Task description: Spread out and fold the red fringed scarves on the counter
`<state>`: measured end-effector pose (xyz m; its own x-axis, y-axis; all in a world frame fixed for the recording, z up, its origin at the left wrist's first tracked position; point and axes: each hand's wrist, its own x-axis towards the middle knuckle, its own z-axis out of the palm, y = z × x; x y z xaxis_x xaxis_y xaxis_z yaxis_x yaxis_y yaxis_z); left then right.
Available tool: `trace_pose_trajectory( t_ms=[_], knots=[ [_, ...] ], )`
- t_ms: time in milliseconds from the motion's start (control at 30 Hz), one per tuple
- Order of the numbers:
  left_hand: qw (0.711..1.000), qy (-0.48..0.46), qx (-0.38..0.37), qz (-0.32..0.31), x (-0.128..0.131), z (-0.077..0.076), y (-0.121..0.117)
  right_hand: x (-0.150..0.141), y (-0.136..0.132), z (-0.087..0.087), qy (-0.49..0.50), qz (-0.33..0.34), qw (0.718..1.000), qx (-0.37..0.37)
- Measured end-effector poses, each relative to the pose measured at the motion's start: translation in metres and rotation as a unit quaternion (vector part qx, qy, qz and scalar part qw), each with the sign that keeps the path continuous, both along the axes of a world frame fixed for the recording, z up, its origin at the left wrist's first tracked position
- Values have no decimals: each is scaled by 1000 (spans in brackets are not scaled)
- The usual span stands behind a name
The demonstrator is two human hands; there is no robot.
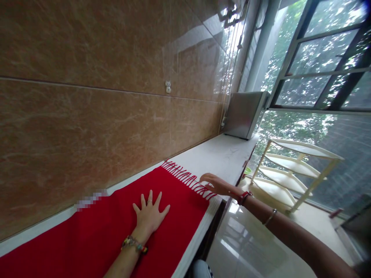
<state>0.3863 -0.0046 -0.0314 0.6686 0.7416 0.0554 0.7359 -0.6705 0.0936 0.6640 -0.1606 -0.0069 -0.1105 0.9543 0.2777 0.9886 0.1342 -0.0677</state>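
Our left hand (149,219) spreads wide on the red scarf (179,204) along the counter (214,154); our right (213,183), loosely curled at its fringe (185,178), could tangle strands by dragging sideways.

The fringed scarf (110,231) is showing solid red, its tassels (185,177) matching in red. The countertop (214,152) is presenting white with faint grey veining. The wall tiles (87,127) are displaying glossy brown with paler marbling, and the wall socket (168,87) is reading white. The box-shaped appliance (243,115) is appearing silver-grey. The corner rack (298,164) is showing cream. The bracelet (135,244) on the left wrist is carrying mixed beads, including yellow, green and red; the cord bracelet (245,197) on the right is showing red. The floor (240,239) is exhibiting pale, glossy grey-beige.
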Motion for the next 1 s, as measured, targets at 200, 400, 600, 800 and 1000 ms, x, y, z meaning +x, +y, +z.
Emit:
trace_pose_trajectory(
  t_ms=[200,400,600,800,1000],
  knots=[
    [1000,6,-2,4,1,3,-1,-10,5,5,-119,118,981,-96],
    [1000,-2,-7,1,-1,4,-1,36,-7,12,-136,-23,986,-96],
    [1000,-8,-8,-3,-2,3,0,-15,14,6,-64,120,988,-69],
    [1000,-11,-10,-9,-4,2,0,17,25,6,-124,1,987,-101],
    [1000,-23,-1,-10,-3,-3,2,-5,53,13,-80,8,996,-37]
  ],
)
